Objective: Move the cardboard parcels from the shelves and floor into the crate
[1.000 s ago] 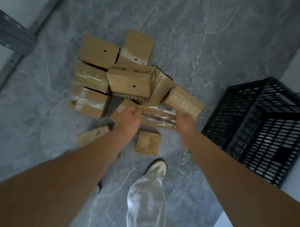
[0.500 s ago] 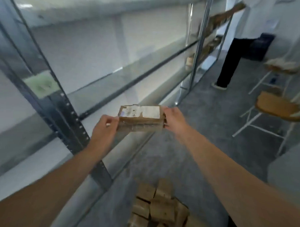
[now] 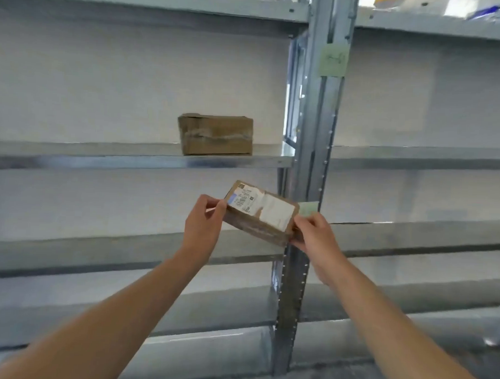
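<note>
I hold a small flat cardboard parcel (image 3: 260, 212) with white shipping labels on its top face, tilted down to the right, in front of the metal shelving. My left hand (image 3: 203, 221) grips its left end and my right hand (image 3: 312, 234) grips its right end. A second, larger cardboard parcel (image 3: 216, 135) with clear tape across its front stands upright on the middle shelf (image 3: 102, 153), above and slightly left of my hands. The crate and the floor pile are out of view.
A grey perforated shelf upright (image 3: 315, 152) rises just behind the held parcel, with a green note (image 3: 333, 60) stuck high on it. Several bare metal shelves (image 3: 411, 237) run left and right. Bright packets (image 3: 476, 10) lie on the top shelf at right.
My hands took the flat parcel off the floor pile and raised it. My view swung from the floor and crate up to face the shelving head on.
</note>
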`<move>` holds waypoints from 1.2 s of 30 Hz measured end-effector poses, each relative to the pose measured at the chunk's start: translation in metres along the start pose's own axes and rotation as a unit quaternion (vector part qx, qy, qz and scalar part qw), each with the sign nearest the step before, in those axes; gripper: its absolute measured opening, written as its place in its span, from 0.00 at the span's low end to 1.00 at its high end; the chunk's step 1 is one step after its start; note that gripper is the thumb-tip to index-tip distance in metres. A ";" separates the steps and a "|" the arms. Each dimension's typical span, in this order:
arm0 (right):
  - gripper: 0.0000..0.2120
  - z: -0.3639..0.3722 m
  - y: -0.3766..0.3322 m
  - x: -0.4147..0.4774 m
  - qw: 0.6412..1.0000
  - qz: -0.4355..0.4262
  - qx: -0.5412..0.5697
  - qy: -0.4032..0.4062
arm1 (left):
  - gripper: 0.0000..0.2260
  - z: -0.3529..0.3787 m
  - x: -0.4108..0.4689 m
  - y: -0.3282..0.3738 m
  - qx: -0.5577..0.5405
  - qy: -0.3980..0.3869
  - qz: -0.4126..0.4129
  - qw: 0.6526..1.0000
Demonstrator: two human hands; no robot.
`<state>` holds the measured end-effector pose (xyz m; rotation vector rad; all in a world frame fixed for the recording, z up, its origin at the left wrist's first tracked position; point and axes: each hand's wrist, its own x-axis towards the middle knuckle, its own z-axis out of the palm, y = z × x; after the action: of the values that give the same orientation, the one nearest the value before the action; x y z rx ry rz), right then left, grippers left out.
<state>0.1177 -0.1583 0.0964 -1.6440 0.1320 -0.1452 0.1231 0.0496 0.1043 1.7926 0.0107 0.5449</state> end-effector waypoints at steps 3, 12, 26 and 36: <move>0.05 0.058 0.009 -0.019 0.996 0.023 0.035 -0.073 | 0.08 -0.072 -0.018 -0.014 0.037 0.064 -0.029 0.997; 0.18 0.295 0.068 -0.135 0.961 0.098 -0.034 -0.258 | 0.06 -0.291 -0.102 -0.100 0.100 0.205 -0.163 0.960; 0.22 0.657 0.185 -0.288 0.857 0.138 -0.209 -0.450 | 0.14 -0.605 -0.191 -0.295 0.216 0.307 -0.384 0.844; 0.26 0.825 0.243 -0.273 0.796 0.185 -0.282 -0.502 | 0.13 -0.712 -0.141 -0.402 0.227 0.315 -0.441 0.809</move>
<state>-0.0071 0.6806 -0.2128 -2.0356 -0.3565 1.1710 -0.1548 0.7780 -0.1802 1.7210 1.4721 0.4293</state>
